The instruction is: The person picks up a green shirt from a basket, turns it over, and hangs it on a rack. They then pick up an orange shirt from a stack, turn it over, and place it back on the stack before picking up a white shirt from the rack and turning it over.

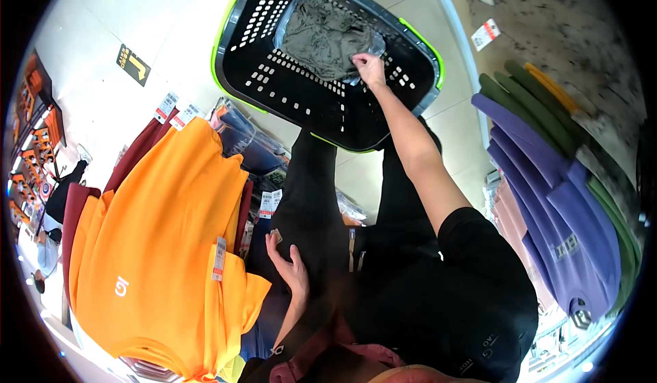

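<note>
A black shopping basket (287, 109) with a lime-green rim sits on the floor in front of me. In it lies a folded dark grey-green garment (321, 37), apparently in a clear plastic bag. My right hand (371, 70) reaches into the basket, its fingers pinched at the garment's near right edge. My left hand (293, 272) is down by my left leg, thumb and fingers apart. A small tan piece at its fingertips is too small to name. Beside that hand hang white-and-red price tags (267, 203) and an orange T-shirt (157, 246).
Dark red shirts (79, 208) hang behind the orange one. Bagged garments (250, 136) are stacked low on the left. Purple T-shirts (547, 191) and green shirts (534, 102) hang on the right. A black floor sign (133, 65) with a yellow arrow lies on the pale tiles.
</note>
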`<state>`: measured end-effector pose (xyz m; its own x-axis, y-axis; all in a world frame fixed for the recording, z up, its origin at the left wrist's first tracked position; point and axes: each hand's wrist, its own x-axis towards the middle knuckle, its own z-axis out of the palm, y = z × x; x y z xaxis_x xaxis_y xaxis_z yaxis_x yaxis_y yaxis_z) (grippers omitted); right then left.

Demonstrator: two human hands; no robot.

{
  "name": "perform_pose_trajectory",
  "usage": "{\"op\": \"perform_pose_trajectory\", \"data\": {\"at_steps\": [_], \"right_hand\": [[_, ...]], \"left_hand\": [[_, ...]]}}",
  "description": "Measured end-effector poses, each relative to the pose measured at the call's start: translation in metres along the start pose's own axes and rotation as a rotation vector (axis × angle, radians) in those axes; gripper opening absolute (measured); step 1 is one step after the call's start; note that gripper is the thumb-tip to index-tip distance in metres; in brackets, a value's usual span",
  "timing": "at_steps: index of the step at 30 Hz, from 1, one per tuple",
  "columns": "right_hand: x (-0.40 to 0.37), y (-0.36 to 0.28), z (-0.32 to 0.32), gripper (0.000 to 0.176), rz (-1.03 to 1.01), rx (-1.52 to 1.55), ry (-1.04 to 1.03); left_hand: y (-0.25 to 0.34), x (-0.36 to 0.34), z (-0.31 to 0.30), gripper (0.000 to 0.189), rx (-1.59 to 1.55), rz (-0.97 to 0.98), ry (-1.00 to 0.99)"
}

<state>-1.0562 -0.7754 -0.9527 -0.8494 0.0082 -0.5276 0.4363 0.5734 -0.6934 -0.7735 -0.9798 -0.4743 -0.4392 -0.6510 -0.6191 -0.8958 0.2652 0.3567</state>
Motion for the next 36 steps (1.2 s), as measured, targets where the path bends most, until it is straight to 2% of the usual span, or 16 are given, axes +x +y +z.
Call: {"op": "perform_pose_trajectory", "data": {"at_steps": [3,5,10,18,20,22,24,25,26,28,29,30,32,33,34,36], "right_hand": [[-0.026,-0.065,-0.034,0.019,0.1,0.192,-0.159],[-0.039,-0.097,-0.052,0.026,0.045,0.317,-0.235],[-0.131,-0.242,-0.143,0.031,-0.134,0.309,-0.445],[-0.323,-0.455,-0.306,0.032,-0.271,0.355,-0.684],[-0.368,-0.495,-0.335,0.03,-0.251,0.357,-0.749],[-0.405,-0.52,-0.35,0.031,-0.324,0.379,-0.757],[-0.437,-0.542,-0.36,0.031,-0.387,0.415,-0.742],[-0.449,-0.549,-0.362,0.032,-0.443,0.463,-0.738],[-0.458,-0.552,-0.364,0.032,-0.448,0.463,-0.735],[-0.475,-0.553,-0.368,0.032,-0.478,0.652,-0.688],[-0.481,-0.553,-0.372,0.034,-0.484,0.704,-0.644],[-0.487,-0.556,-0.376,0.033,-0.529,0.759,-0.613],[-0.493,-0.552,-0.385,0.03,-0.559,0.865,-0.679],[-0.498,-0.556,-0.39,0.028,-0.595,0.894,-0.75],[-0.502,-0.559,-0.395,0.027,-0.65,0.872,-0.821],[-0.511,-0.562,-0.399,0.026,-0.696,0.772,-0.933]], "left_hand": [[0.012,-0.004,-0.018,0.055,0.015,0.064,-0.049],[0.011,-0.003,-0.025,0.054,0.019,0.14,-0.081],[0.04,0.013,-0.054,0.047,0.047,0.264,-0.151],[0.165,0.077,-0.081,0.038,-0.351,0.688,-0.295],[0.216,0.083,-0.095,0.039,-0.317,0.748,-0.381],[0.264,0.08,-0.106,0.041,-0.42,0.941,-0.482],[0.298,0.073,-0.108,0.042,-0.553,1.021,-0.761],[0.31,0.069,-0.112,0.047,-0.457,1.019,-0.885],[0.316,0.07,-0.105,0.058,-0.234,1.079,-0.858],[0.31,0.085,-0.063,0.073,0.064,0.885,-1.019],[0.304,0.076,-0.062,0.083,0.107,0.748,-1.112],[0.304,0.053,-0.079,0.089,0.199,0.471,-1.161],[0.288,0.044,-0.07,0.092,0.203,0.274,-1.374],[0.271,0.054,-0.044,0.095,0.157,0.275,-1.455],[0.263,0.043,-0.047,0.077,0.057,0.192,-1.452],[0.256,0.027,-0.047,0.049,-0.104,0.475,-1.447]]}}
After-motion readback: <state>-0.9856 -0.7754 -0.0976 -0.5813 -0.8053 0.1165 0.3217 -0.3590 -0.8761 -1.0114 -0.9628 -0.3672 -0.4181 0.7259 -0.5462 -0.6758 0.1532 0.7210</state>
